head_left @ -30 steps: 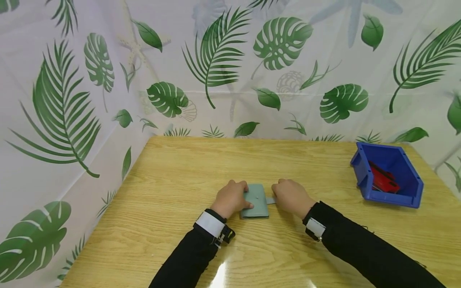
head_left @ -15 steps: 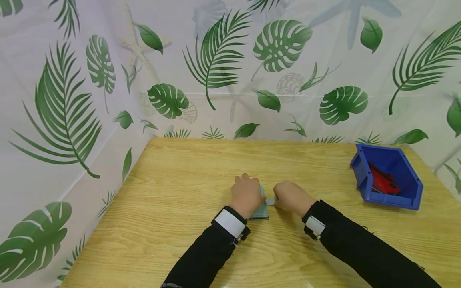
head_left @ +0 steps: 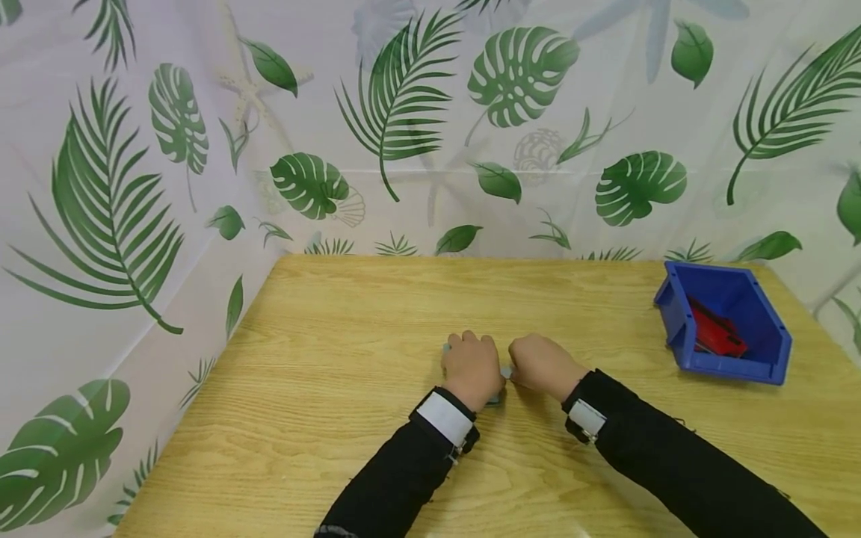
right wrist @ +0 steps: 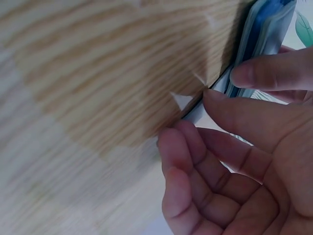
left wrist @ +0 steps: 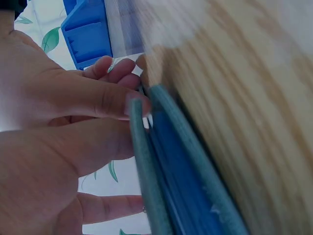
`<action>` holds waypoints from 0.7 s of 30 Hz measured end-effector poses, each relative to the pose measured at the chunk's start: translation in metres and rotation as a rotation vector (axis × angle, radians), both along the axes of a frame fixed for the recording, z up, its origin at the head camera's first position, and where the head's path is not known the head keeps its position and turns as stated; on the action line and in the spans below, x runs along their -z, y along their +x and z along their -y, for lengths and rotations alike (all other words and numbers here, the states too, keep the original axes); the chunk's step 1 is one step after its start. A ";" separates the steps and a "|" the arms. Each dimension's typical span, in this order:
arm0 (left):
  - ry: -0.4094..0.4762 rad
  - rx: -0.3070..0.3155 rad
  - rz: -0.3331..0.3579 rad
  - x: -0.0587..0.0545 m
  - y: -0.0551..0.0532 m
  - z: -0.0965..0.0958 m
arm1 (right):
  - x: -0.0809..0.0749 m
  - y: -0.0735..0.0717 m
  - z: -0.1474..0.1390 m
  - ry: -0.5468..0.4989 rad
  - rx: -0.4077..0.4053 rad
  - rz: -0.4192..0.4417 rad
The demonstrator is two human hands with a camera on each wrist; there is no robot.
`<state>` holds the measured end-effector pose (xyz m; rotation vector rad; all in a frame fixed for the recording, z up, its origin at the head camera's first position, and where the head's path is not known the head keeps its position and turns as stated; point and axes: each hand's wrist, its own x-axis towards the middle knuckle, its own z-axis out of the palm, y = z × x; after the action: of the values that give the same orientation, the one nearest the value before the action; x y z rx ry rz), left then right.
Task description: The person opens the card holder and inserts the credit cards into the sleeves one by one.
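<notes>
A pale green wallet lies on the table, mostly hidden under my left hand in the head view. The left wrist view looks in at its edge, where blue inner leaves show between the two covers. My left hand spans the upper cover and holds the wallet, its thumb at the edge near the strap. From the right side of the wallet a short strap sticks out. My right hand pinches that strap between thumb and forefinger, low over the table; its other fingers are curled.
At the back right of the wooden table stands a blue plastic bin with red and dark items inside. White cloth with a green leaf print hangs behind the table and along its left side.
My left hand has shifted right, from the wallet's left edge to over its cover near the strap. My right hand has stayed almost in place, holding the strap.
</notes>
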<state>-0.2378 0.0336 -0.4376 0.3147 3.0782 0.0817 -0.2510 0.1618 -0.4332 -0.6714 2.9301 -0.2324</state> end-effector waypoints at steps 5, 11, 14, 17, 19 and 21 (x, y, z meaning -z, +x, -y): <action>0.014 0.065 -0.008 -0.002 -0.006 0.007 | 0.000 0.000 0.001 0.003 0.031 0.021; 0.276 0.058 0.101 -0.013 -0.015 0.030 | -0.001 0.000 0.003 0.018 0.035 0.035; 0.419 0.049 0.161 -0.022 -0.016 0.048 | -0.002 0.000 0.004 0.009 0.055 0.060; 0.508 0.020 0.209 -0.032 -0.017 0.068 | -0.004 0.000 0.005 0.011 0.078 0.065; 0.564 -0.007 0.237 -0.036 -0.019 0.083 | -0.004 -0.002 0.006 0.021 0.096 0.061; 0.611 -0.033 0.247 -0.038 -0.020 0.097 | -0.005 -0.003 0.005 0.037 0.103 0.056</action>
<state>-0.2581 -0.0631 -0.3998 0.2455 2.7357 0.9858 -0.2544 0.1565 -0.4282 -0.5016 2.9111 -0.2031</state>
